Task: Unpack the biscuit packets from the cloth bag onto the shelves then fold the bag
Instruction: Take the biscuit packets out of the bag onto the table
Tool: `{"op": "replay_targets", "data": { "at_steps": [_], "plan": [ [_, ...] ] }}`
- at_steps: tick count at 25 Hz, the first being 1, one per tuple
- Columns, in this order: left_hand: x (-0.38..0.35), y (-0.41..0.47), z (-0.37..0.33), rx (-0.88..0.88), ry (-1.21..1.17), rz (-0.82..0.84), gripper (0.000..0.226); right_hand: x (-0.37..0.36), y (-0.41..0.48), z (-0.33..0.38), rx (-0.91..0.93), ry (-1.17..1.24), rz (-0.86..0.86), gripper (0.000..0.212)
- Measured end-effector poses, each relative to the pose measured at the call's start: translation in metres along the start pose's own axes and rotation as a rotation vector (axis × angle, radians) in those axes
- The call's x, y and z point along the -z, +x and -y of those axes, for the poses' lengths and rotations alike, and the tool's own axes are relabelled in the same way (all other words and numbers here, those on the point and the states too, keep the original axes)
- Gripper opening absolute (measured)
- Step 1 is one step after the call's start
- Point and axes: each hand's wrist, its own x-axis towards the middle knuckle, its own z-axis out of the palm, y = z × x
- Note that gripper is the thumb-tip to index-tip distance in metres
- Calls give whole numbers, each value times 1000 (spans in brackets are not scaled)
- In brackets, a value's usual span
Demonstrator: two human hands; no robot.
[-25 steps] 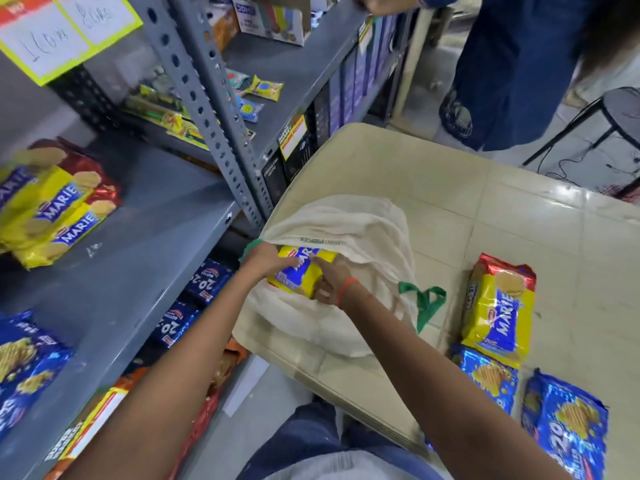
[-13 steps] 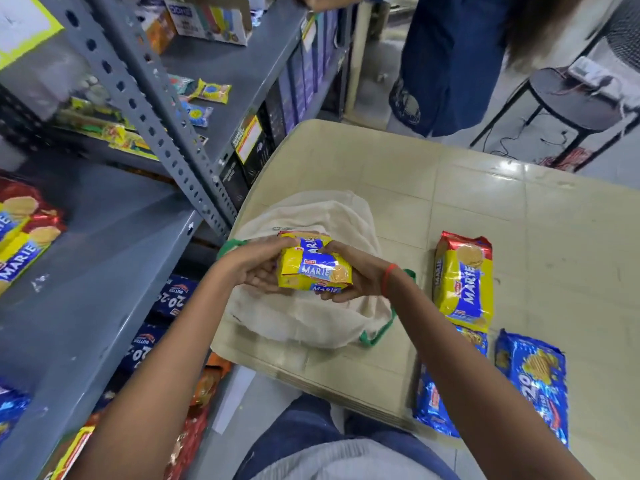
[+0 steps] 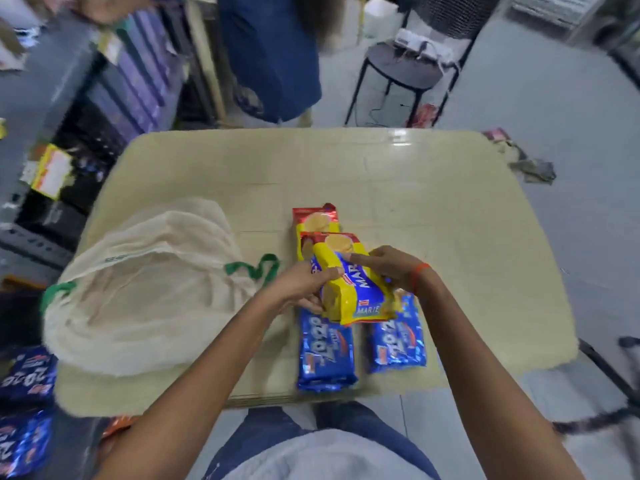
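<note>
Both hands hold yellow Marie biscuit packets just above the table. My left hand grips their left side and my right hand presses on the top right. Another Marie packet lies flat on the table right behind them. Two blue 20-20 packets lie side by side near the front edge, partly under the held packets. The cream cloth bag with green handles sits slumped on the table's left side, its mouth toward me.
The beige table fills the middle. Grey metal shelving runs along the left, with blue packets on a low shelf. A person in blue stands behind the table. A black stool is at the back right.
The Marie packets came out of the bag and moved right, over the packets lying on the table. The view swung right, away from the shelves.
</note>
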Motion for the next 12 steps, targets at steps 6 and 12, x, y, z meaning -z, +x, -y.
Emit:
{"op": "replay_targets", "data": {
  "at_steps": [6,12],
  "plan": [
    [-156,60,-21,-13,113,31,42,81,-21,-114,-74,111,-341,38],
    [-226,63,-18,59,19,242,35,82,-9,-200,-214,167,-435,34]
  ]
}}
